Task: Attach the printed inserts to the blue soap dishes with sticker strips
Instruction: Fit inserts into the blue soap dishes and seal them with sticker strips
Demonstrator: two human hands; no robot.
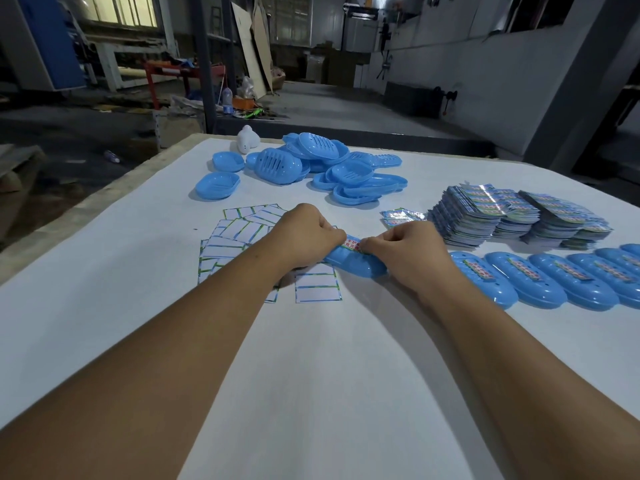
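Observation:
A blue soap dish point(360, 265) lies on the white table point(311, 358) between my hands, with a printed sticker strip point(351, 244) across its top. My left hand point(304, 233) has curled fingers at the dish's left end and pinches the strip. My right hand point(401, 249) is curled over the dish's right part, its fingertips pinching the strip's other end. Most of the dish's far side is hidden by my hands.
Empty sticker backing sheets point(239, 233) lie scattered to the left. A pile of loose blue dishes point(311, 164) sits at the back. Stacks of printed inserts point(512, 216) stand on the right, above a row of dishes with strips on them point(540, 278). A white object point(247, 139) stands near the far edge.

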